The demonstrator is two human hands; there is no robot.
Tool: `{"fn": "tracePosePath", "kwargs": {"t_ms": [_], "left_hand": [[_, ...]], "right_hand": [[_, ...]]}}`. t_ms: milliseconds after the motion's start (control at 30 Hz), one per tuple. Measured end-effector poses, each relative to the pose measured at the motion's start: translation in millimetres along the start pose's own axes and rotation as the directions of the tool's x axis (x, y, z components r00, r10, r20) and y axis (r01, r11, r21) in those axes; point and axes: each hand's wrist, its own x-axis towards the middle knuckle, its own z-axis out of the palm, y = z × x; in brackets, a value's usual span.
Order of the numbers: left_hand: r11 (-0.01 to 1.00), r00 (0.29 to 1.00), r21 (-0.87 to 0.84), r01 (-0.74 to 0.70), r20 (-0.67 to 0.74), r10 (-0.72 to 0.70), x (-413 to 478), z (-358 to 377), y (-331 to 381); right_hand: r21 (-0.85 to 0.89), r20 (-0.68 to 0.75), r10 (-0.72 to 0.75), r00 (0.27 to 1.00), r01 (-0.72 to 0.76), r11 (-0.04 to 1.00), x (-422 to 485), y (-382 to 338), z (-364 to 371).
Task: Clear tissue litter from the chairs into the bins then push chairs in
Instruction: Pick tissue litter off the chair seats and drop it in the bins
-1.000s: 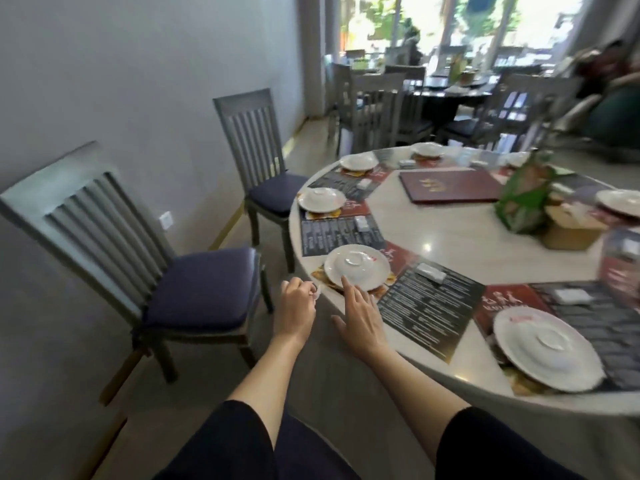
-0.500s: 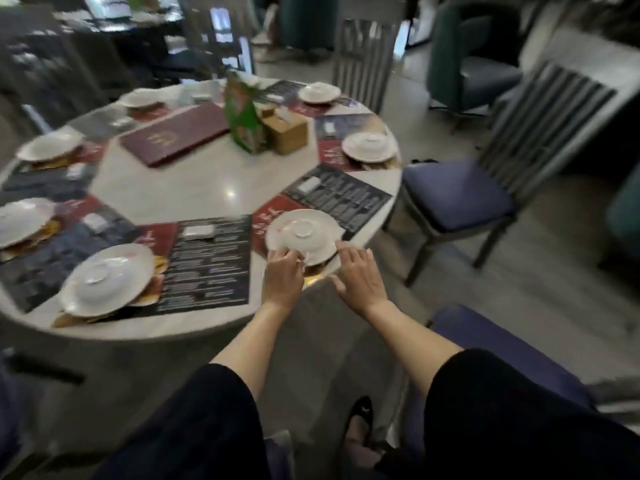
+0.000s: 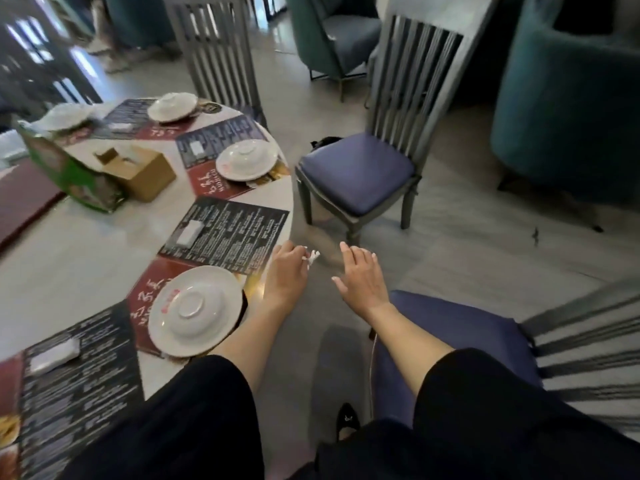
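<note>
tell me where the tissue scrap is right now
In the head view, the tissue scrap is pinched in the left hand, mid-frame just off the edge of the round table, with the open right hand to its right.

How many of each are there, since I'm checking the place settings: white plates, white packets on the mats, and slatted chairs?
White plates: 4
White packets: 4
Slatted chairs: 3
Total: 11
</note>
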Motion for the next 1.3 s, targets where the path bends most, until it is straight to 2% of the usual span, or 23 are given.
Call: {"fn": "tracePosePath", "kwargs": {"t_ms": [300,567,867,1067,1233,1300], "left_hand": [[0.997,0.990,-0.034,-0.070,0.118,0.074,62,41,17],[0.998,0.982,-0.051,-0.048,0.179,0.056,131,59,-12],[0.993,0.971,-0.095,-0.064,0.223,0.084,197,90,-27],[0.985,0.953,-0.117,-0.131,0.259,0.158,266,127,-1],[0.968,0.936,-0.137,-0.210,0.256,0.240,343,170,53],[0.952,0.909,-0.150,-0.267,0.290,0.300,370,186,82]], "right_hand": [[0.002,0.011,0.132,0.991,-0.133,0.991,35,42,6],[-0.020,0.065,0.194,0.979,-0.193,0.981,110,47,16],[-0.057,0.157,0.266,0.951,-0.261,0.964,144,58,36],[-0.065,0.135,0.371,0.919,-0.366,0.928,190,117,24],[-0.096,0.095,0.450,0.888,-0.442,0.892,251,188,2],[-0.098,0.061,0.487,0.871,-0.480,0.872,272,214,-11]]}}
